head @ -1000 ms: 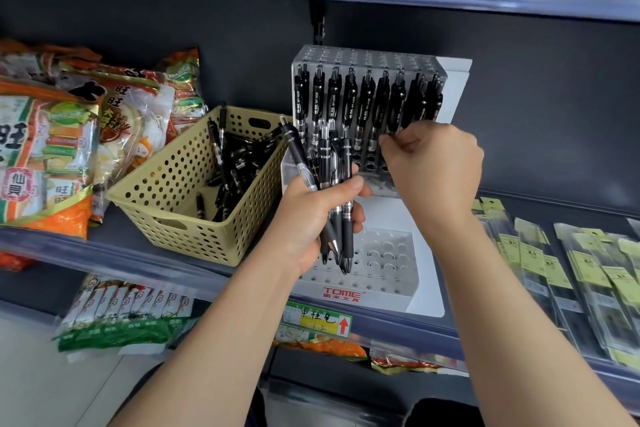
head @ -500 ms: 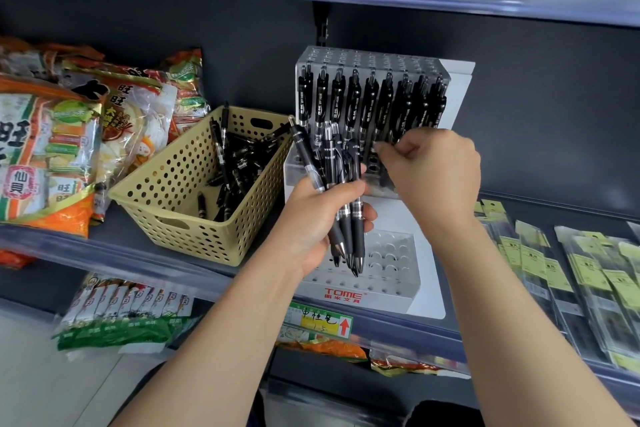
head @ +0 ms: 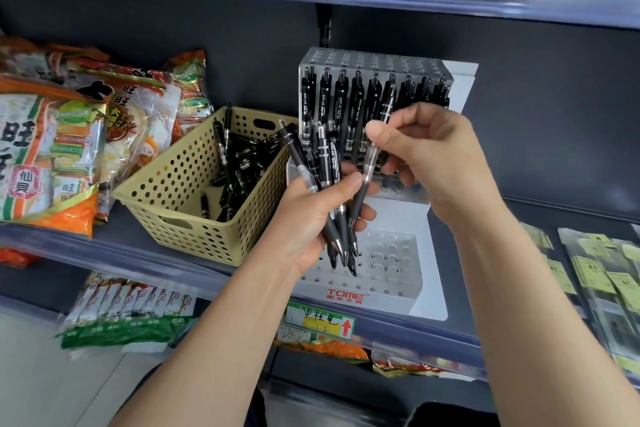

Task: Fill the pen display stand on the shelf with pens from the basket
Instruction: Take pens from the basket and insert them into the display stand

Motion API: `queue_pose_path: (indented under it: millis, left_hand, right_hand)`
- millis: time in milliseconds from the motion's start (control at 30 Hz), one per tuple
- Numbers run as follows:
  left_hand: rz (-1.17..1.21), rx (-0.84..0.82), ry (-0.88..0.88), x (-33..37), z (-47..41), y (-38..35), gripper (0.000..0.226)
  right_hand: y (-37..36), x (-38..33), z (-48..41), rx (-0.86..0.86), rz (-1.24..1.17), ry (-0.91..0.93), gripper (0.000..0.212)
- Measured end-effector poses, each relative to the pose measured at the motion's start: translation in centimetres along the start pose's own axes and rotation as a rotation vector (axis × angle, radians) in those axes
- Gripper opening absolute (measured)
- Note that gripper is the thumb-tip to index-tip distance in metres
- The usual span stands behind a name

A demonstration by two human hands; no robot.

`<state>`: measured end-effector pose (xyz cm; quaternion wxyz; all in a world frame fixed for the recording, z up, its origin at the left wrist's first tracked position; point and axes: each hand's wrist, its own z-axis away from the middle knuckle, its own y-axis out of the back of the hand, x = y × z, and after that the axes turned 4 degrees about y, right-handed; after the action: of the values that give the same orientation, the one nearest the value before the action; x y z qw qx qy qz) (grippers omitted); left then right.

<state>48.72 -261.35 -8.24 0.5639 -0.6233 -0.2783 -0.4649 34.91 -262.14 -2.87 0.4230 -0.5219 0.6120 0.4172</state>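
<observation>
Right hand [head: 436, 156] fingers pinched one black clear-barrelled pen [head: 369, 163], left hand [head: 308, 218] fingers gripped the black pen bundle [head: 325, 156]; pulling it free could drag neighbours out.

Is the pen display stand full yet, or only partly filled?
Partly filled. The pen display stand holds a row of black pens, but many holes in its lower block are bare.

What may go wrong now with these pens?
The right hand pinches one pen whose lower end lies among the bunch in the left hand; pulling it may drag a neighbour loose. The bunch hangs tips down over the display stand, so a slipped pen might drop off the shelf.
</observation>
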Motion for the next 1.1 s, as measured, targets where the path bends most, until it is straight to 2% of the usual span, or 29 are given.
queue_pose_path:
  millis: [33, 133, 200, 300, 433, 533, 633, 800, 933, 1100]
  left_hand:
    - [0.006, -0.003, 0.006, 0.0, 0.0, 0.0, 0.010]
    - [0.059, -0.016, 0.019, 0.2, 0.1, 0.0, 0.022]
    - [0.067, -0.028, 0.022, 0.3, 0.1, 0.1, 0.023]
    - [0.039, -0.010, 0.031, 0.2, 0.0, 0.1, 0.023]
    - [-0.023, 0.104, 0.034, -0.1, 0.0, -0.1, 0.017]
    - [-0.093, 0.147, 0.001, -0.4, 0.0, -0.1, 0.017]
    - [-0.151, 0.149, -0.028, -0.4, 0.1, -0.2, 0.004]
    - [-0.212, 0.145, -0.056, -0.4, 0.3, 0.1, 0.019]
    - [-0.204, 0.114, -0.066, -0.2, 0.5, 0.1, 0.005]
    - [-0.203, 0.117, -0.082, -0.2, 0.3, 0.4, 0.004]
  right_hand:
    - [0.1, 0.0, 0.0, -0.022, -0.013, 0.005, 0.018]
    - [0.6, 0.3, -0.1, -0.226, -0.082, -0.048, 0.010]
    - [0.9, 0.4, -0.1, -0.274, -0.106, -0.082, 0.013]
    - [1.0, 0.1, -0.3, -0.120, -0.121, -0.059, 0.017]
    - [1.0, -0.7, -0.6, 0.149, -0.107, 0.111, 0.011]
    - [0.9, -0.6, -0.7, 0.314, 0.040, 0.204, 0.016]
    - [0.6, 0.0, -0.8, 0.435, 0.271, 0.304, 0.019]
    - [-0.2, 0.5, -0.5, 0.472, 0.409, 0.369, 0.012]
    - [-0.6, 0.7, -0.5, 0.505, 0.419, 0.377, 0.011]
    - [-1.1, 0.9, -0.5, 0.507, 0.508, 0.377, 0.012]
